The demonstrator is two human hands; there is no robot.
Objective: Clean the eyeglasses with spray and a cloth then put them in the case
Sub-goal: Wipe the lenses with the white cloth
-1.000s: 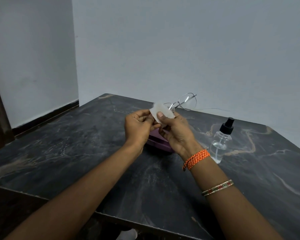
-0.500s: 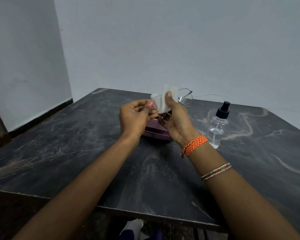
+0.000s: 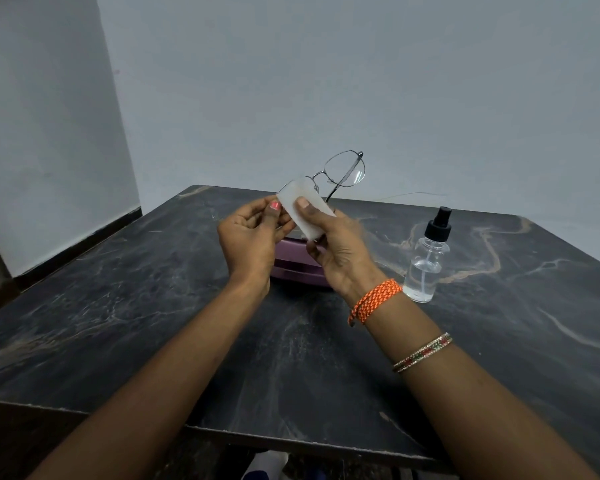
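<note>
Eyeglasses (image 3: 340,174) are raised above the tabletop (image 3: 153,306), at 12 o'clock from the purple case (image 3: 291,268). The left hand (image 3: 250,237) grip pinches the frame; the right hand (image 3: 336,244) grip pinches the cloth (image 3: 305,209) over 1 lens. Thin wire looks light and bendable: hold by the rim.

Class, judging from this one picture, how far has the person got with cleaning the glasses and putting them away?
Done: nothing can be confirmed; the spray bottle stands on the table, no hand on it. In hand: the right hand pinches the white cloth over one lens of the eyeglasses, the left hand steadying them. Left: the other lens is uncovered, and the purple case lies closed behind the hands.
</note>
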